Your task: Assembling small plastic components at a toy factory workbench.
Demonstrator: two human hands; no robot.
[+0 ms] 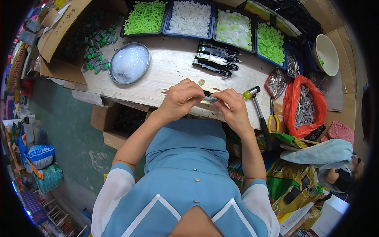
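Above the table's front edge, my left hand [182, 98] and my right hand [233, 104] meet with pinched fingertips. Between them is a small part [209, 98], grey with a black section, mostly covered by the fingers; its exact kind does not show. Both hands are closed on it, one at each end. Beyond the hands lies a row of black plastic pieces [216, 59], side by side. Close to my right hand is a hammer [258, 106] with a yellow-and-black head. A round metal bowl [111, 74] of whitish, grease-like stuff stands to the left.
Blue trays along the back hold green strips [145, 17], white pieces [189, 17], pale discs [233, 29] and green bits [271, 43]. Yellow-handled pliers [273, 120] and a red bag [290, 106] of metal cylinders are at right. Grey-green parts [94, 51] spill from a cardboard box [59, 39] at left.
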